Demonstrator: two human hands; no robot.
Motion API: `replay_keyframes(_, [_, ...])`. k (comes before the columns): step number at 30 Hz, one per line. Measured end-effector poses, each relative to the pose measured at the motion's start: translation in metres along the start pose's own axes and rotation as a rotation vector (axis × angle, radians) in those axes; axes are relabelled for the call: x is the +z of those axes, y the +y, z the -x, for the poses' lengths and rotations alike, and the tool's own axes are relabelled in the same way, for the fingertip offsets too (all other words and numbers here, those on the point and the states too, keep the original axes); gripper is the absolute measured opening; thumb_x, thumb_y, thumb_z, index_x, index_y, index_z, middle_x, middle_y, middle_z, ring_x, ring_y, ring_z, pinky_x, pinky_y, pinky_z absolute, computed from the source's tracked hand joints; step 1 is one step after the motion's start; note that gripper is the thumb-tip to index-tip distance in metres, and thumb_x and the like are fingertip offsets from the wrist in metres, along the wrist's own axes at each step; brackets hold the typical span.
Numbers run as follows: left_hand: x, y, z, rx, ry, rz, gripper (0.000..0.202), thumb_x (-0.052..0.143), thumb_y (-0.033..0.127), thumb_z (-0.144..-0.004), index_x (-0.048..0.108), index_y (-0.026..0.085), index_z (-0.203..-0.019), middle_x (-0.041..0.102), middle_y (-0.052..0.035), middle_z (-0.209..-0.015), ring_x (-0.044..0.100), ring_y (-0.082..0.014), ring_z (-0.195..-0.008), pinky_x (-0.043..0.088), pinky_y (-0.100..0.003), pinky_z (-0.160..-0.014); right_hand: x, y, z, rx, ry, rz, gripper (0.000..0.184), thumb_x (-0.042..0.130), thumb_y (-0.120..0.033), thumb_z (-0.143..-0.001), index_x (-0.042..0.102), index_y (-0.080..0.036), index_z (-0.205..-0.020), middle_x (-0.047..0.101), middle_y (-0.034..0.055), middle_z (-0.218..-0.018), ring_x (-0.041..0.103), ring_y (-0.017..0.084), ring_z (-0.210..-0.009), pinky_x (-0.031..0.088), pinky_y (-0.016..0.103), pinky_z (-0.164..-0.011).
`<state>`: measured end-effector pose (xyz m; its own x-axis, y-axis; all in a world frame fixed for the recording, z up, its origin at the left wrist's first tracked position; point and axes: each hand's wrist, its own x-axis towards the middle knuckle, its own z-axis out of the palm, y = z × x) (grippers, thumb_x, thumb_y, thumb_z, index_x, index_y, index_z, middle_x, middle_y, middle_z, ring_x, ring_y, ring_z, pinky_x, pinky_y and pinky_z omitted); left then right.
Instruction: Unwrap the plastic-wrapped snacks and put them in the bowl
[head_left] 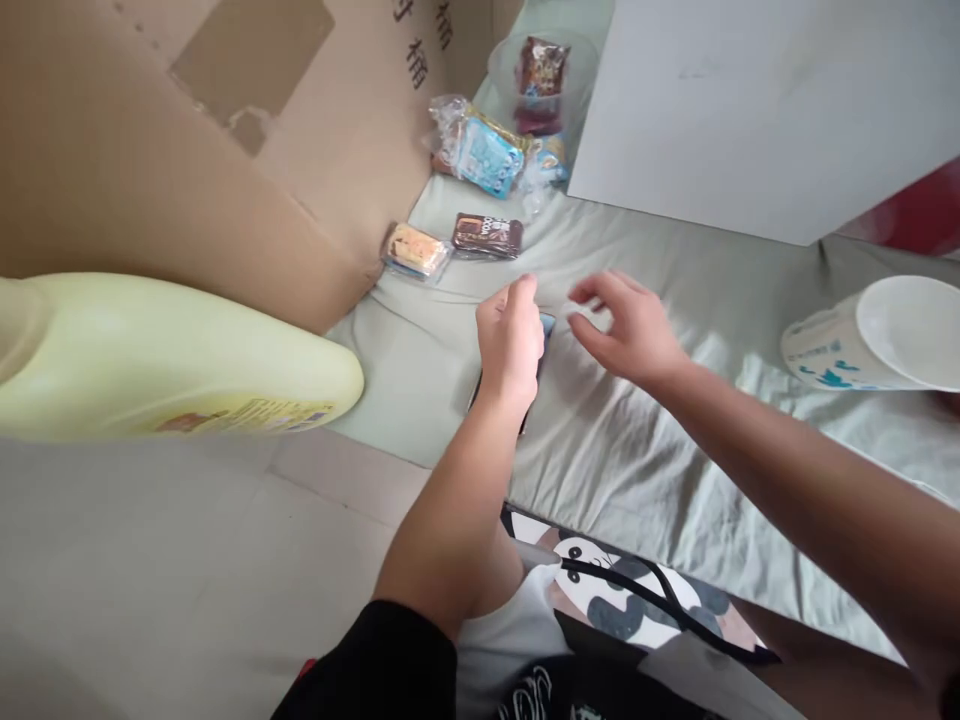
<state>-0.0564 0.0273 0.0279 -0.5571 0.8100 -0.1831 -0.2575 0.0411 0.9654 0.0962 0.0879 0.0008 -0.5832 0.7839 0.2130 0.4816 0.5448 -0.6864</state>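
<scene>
My left hand (511, 338) is closed in a fist, thumb side up, over the pale green cloth; what its fingers hold is hidden. Under it lies a flat dark-edged rectangular thing (528, 418), phone-like, mostly covered by the hand. Just to the right, my right hand (628, 328) has curled fingers, slightly blurred. A faint whitish, see-through scrap (564, 312) shows by its thumb and forefinger tips, too blurred to name. Beyond the hands lie a dark brown wrapped snack (487, 236) and a pale wrapped cake (416, 250).
Farther back are blue-and-clear snack packets (489, 155) and a clear round tub (504, 62) with a dark red packet. A cardboard box (322, 190) and yellow bottle (180, 350) stand left. A white panel (750, 110) and tipped paper tub (817, 345) are right.
</scene>
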Motion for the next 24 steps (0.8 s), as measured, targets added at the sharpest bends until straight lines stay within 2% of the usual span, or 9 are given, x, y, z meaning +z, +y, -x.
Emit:
replay_keyframes(3, [-0.019, 0.0, -0.01, 0.043, 0.033, -0.003, 0.06, 0.052, 0.064, -0.097, 0.021, 0.023, -0.066, 0.022, 0.0055, -0.054, 0.027, -0.0066, -0.043, 0.024, -0.026, -0.041, 0.052, -0.026, -0.096, -0.152, -0.074, 0.107, 0.034, 0.066, -0.019, -0.081, 0.064, -0.022, -0.116, 0.064, 0.0105, -0.126, 0.061, 0.029, -0.118, 0.051, 0.045, -0.099])
replay_keyframes(5, [-0.026, 0.001, -0.013, 0.058, 0.039, -0.016, 0.06, 0.048, 0.069, -0.097, 0.024, 0.023, -0.066, 0.026, 0.0045, -0.054, 0.033, -0.0078, -0.045, 0.028, -0.027, -0.042, 0.083, -0.038, -0.146, -0.162, -0.152, 0.231, 0.05, 0.07, -0.016, -0.081, 0.059, -0.022, -0.129, 0.055, 0.0099, -0.14, 0.052, 0.033, -0.133, 0.044, 0.051, -0.11])
replay_keyframes(7, [-0.03, 0.003, -0.014, 0.051, 0.047, -0.001, 0.059, 0.046, 0.07, -0.097, 0.025, 0.023, -0.067, 0.027, 0.0038, -0.055, 0.036, -0.0089, -0.046, 0.029, -0.028, -0.044, 0.103, -0.042, -0.175, -0.113, -0.208, 0.282, 0.052, 0.074, -0.01, -0.077, 0.061, -0.022, -0.126, 0.059, 0.0094, -0.13, 0.053, 0.036, -0.131, 0.041, 0.057, -0.111])
replay_keyframes(9, [-0.029, 0.005, -0.014, 0.044, 0.051, 0.027, 0.058, 0.047, 0.066, -0.098, 0.024, 0.023, -0.067, 0.027, 0.0037, -0.055, 0.036, -0.0092, -0.047, 0.029, -0.029, -0.045, 0.108, -0.038, -0.18, -0.066, -0.239, 0.305, 0.049, 0.075, -0.007, -0.075, 0.063, -0.022, -0.12, 0.062, 0.009, -0.117, 0.057, 0.037, -0.126, 0.04, 0.062, -0.11])
replay_keyframes(11, [-0.026, 0.006, -0.013, 0.039, 0.041, 0.065, 0.056, 0.049, 0.06, -0.099, 0.022, 0.023, -0.067, 0.024, 0.0042, -0.056, 0.032, -0.0088, -0.047, 0.028, -0.029, -0.045, 0.097, -0.029, -0.163, -0.078, -0.257, 0.316, 0.046, 0.075, -0.011, -0.077, 0.064, -0.023, -0.12, 0.063, 0.0098, -0.114, 0.056, 0.038, -0.125, 0.04, 0.063, -0.109])
replay_keyframes(14, [-0.019, 0.006, -0.011, 0.042, 0.017, 0.115, 0.057, 0.054, 0.054, -0.099, 0.019, 0.023, -0.066, 0.021, 0.0052, -0.056, 0.027, -0.008, -0.045, 0.025, -0.028, -0.045, 0.054, -0.012, -0.11, -0.106, -0.308, 0.379, 0.05, 0.072, -0.016, -0.078, 0.063, -0.026, -0.126, 0.064, 0.0123, -0.118, 0.057, 0.037, -0.121, 0.045, 0.058, -0.104])
replay_keyframes(19, [-0.001, -0.005, -0.003, 0.092, -0.065, 0.099, 0.063, 0.063, 0.057, -0.092, 0.017, 0.023, -0.064, 0.017, 0.0069, -0.056, 0.021, -0.0066, -0.045, 0.019, -0.027, -0.044, -0.039, 0.024, -0.006, 0.177, -0.259, 0.393, 0.062, 0.065, -0.021, -0.073, 0.06, -0.032, -0.135, 0.067, 0.0097, -0.115, 0.065, 0.03, -0.096, 0.052, 0.044, -0.08])
replay_keyframes(21, [0.01, -0.013, 0.004, 0.113, -0.134, 0.06, 0.064, 0.067, 0.056, -0.089, 0.019, 0.023, -0.062, 0.017, 0.0073, -0.056, 0.019, -0.0064, -0.046, 0.018, -0.027, -0.044, -0.064, 0.04, 0.033, 0.35, -0.076, 0.164, 0.057, 0.066, -0.03, -0.073, 0.061, -0.028, -0.129, 0.068, 0.0065, -0.103, 0.063, 0.023, -0.081, 0.051, 0.039, -0.074])
replay_keyframes(24, [0.034, -0.029, 0.023, 0.088, -0.29, -0.041, 0.056, 0.071, 0.053, -0.085, 0.031, 0.022, -0.06, 0.027, 0.0073, -0.054, 0.029, -0.0071, -0.048, 0.025, -0.026, -0.047, -0.08, 0.054, 0.086, 0.544, 0.182, -0.462, 0.041, 0.06, -0.044, -0.075, 0.058, -0.027, -0.113, 0.065, 0.0023, -0.088, 0.061, 0.02, -0.073, 0.052, 0.036, -0.069])
